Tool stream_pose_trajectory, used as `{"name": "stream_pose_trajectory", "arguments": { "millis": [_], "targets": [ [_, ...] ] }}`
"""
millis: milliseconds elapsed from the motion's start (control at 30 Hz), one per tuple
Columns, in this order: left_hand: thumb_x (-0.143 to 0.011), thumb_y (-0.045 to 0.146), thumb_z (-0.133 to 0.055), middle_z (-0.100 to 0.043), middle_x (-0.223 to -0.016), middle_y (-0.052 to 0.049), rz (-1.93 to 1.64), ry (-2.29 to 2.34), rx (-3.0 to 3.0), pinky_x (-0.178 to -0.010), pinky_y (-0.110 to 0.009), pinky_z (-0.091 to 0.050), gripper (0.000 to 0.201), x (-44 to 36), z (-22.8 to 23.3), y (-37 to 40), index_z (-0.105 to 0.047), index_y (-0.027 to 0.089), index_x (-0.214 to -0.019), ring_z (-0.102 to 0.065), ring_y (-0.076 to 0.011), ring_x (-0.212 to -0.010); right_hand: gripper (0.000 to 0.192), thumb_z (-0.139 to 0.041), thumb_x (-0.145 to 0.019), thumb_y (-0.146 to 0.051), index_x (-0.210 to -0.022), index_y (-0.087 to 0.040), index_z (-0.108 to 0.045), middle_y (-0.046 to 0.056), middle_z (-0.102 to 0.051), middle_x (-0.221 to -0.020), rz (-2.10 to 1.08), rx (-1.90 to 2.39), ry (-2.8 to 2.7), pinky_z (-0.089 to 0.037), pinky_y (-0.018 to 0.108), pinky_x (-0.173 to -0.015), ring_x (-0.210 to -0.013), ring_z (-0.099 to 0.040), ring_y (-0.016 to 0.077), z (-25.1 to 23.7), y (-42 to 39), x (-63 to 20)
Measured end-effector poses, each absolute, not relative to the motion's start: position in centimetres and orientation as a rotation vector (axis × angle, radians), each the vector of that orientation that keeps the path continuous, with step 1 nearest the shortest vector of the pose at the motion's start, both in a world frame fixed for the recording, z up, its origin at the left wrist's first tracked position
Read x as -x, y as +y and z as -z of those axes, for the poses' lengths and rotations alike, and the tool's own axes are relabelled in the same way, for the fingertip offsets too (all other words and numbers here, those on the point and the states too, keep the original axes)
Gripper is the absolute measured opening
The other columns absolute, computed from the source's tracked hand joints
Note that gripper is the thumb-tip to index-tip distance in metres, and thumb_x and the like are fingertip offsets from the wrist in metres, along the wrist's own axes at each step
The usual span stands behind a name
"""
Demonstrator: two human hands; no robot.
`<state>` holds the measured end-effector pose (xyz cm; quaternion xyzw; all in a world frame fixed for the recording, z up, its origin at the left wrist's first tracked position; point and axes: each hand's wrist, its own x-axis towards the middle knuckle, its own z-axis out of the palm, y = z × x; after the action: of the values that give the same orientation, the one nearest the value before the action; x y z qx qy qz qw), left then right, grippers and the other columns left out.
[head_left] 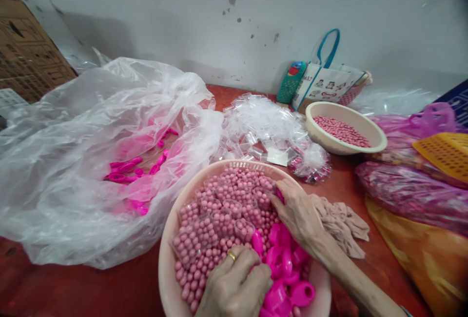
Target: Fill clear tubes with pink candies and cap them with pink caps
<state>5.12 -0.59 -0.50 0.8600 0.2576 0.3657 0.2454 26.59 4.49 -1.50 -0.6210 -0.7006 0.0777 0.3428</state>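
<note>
A pale pink basin (166, 258) holds many loose pink beads (192, 285) and small clear packets of beads (199, 234). Bright pink hollow plastic pieces (280, 258) are heaped on its right side; one shows a round opening. My left hand (237, 283), with a ring on one finger, is curled low in the basin. Its fingers close around a bright pink plastic piece, largely hidden by them. My right hand (296, 207) reaches over the right rim, fingers bent beside the packets. Bright pink plastic shows between its fingers, mostly covered.
To the left, a large clear plastic bag (73, 161) lies open with pink pieces (124, 168) inside. Clear small packets (263, 122) are piled behind the basin. A cream bowl (314, 136) of beads, a beige cloth (340, 222), and a yellow basket (444, 153) are at right.
</note>
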Motion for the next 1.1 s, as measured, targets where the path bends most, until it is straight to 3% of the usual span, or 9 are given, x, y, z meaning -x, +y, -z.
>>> {"name": "stream_pose_trajectory", "arguments": {
  "millis": [233,500,733,867,1000,1100],
  "targets": [
    [-0.086,0.002,-0.048,-0.061,-0.078,-0.008,-0.968,0.72,-2.287,-0.062,-0.03,-0.051,0.018,-5.1,-0.2,-0.5,-0.062,0.012,-0.092,-0.058,-0.0189,-0.072,0.013,-0.056,-0.084,-0.024,-0.071,-0.021,-0.056,0.004,-0.062,-0.077,-0.399,1.589,-1.765,-0.046,0.031,-0.069,-0.073,-0.058,0.021,-0.3,5.4,-25.6],
    [-0.084,0.006,-0.057,-0.069,-0.095,-0.004,-1.078,0.902,-2.069,-0.082,-0.02,-0.051,0.027,-3.9,-3.0,1.1,-0.06,0.02,-0.106,-0.066,-0.0151,-0.089,0.01,-0.052,-0.089,-0.025,-0.088,-0.018,-0.059,0.003,-0.061,-0.087,-0.533,1.536,-1.595,-0.044,0.027,-0.073,-0.083,-0.057,0.0199,-4.4,3.8,-25.5],
    [-0.086,0.035,-0.059,-0.059,-0.125,-0.009,-0.855,1.067,-1.363,-0.09,-0.031,-0.052,0.046,-4.7,-4.8,2.2,-0.048,0.023,-0.129,-0.063,-0.0198,-0.099,0.009,-0.059,-0.088,-0.027,-0.084,-0.02,-0.062,-0.001,-0.06,-0.08,-1.144,1.255,-1.498,-0.044,0.026,-0.069,-0.077,-0.056,0.0174,-6.6,1.7,-21.4],
    [-0.09,0.028,-0.056,-0.065,-0.111,-0.005,-0.873,0.847,-1.009,-0.089,-0.028,-0.05,0.025,-5.2,-5.3,2.9,-0.059,0.021,-0.114,-0.061,-0.0181,-0.102,0.013,-0.058,-0.09,-0.03,-0.097,-0.023,-0.066,0.002,-0.061,-0.093,-1.245,1.165,-1.43,-0.046,0.029,-0.08,-0.085,-0.057,0.0184,-5.8,1.0,-19.6],
    [-0.09,0.023,-0.055,-0.068,-0.1,-0.003,-0.922,0.78,-0.725,-0.073,-0.027,-0.055,0.018,-4.9,-4.7,2.8,-0.061,0.02,-0.107,-0.066,-0.0169,-0.089,0.022,-0.055,-0.092,-0.036,-0.105,-0.021,-0.065,-0.002,-0.057,-0.066,-1.358,1.231,-1.178,-0.043,0.019,-0.059,-0.06,-0.051,0.0112,-5.3,1.1,-20.2],
    [-0.088,0.025,-0.058,-0.07,-0.084,-0.001,-0.871,0.822,-0.758,-0.068,-0.024,-0.055,0.017,-4.5,-4.2,2.1,-0.063,0.019,-0.103,-0.067,-0.0147,-0.076,0.02,-0.061,-0.088,-0.035,-0.099,-0.019,-0.065,-0.002,-0.059,-0.066,-1.353,1.163,-0.844,-0.041,0.015,-0.054,-0.057,-0.049,0.0083,-5.4,1.7,-20.9]
  ]
}}
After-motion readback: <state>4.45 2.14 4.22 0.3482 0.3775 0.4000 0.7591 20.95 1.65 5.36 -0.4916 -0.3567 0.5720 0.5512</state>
